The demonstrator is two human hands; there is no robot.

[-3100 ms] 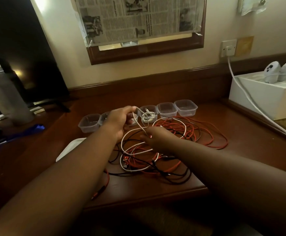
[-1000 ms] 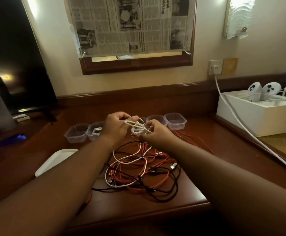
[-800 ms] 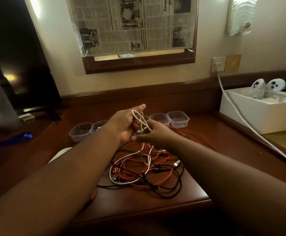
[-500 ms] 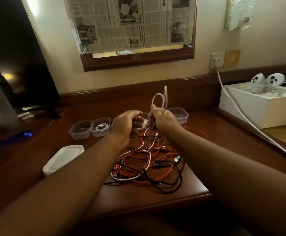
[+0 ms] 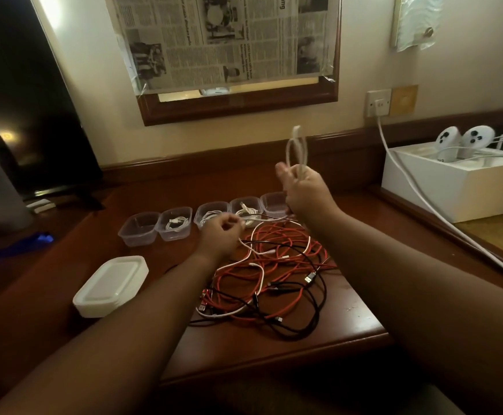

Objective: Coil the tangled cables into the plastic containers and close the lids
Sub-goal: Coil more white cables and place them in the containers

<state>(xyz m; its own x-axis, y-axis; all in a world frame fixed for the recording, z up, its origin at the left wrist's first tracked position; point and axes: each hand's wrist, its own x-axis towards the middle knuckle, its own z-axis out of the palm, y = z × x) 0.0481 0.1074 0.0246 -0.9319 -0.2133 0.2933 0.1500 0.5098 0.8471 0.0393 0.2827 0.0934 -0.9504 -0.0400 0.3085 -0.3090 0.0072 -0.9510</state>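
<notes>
A: Plastic lids (image 5: 111, 286) stacked lower left; containers (image 5: 139, 228) in a row mid-frame, three hold white coils, all unlidded; left hand (image 5: 220, 237) curled, pinching a white strand?

B: Looks so, blurry; right hand (image 5: 304, 190) grips white cable (image 5: 296, 148) loops, raised right of centre; its tail seems to run into the tangle (image 5: 269, 280); a pull could drag the pile, knock containers, or loops spring loose.

5 clear containers (image 5: 211, 218) in a row beyond the hands; 3 hold a coiled white cable each, 2 look empty. 1 stack of lids (image 5: 111, 286) left of the left hand (image 5: 218, 236), count unreadable. 2 hands, 1 cable tangle (image 5: 269, 277) below them.
</notes>
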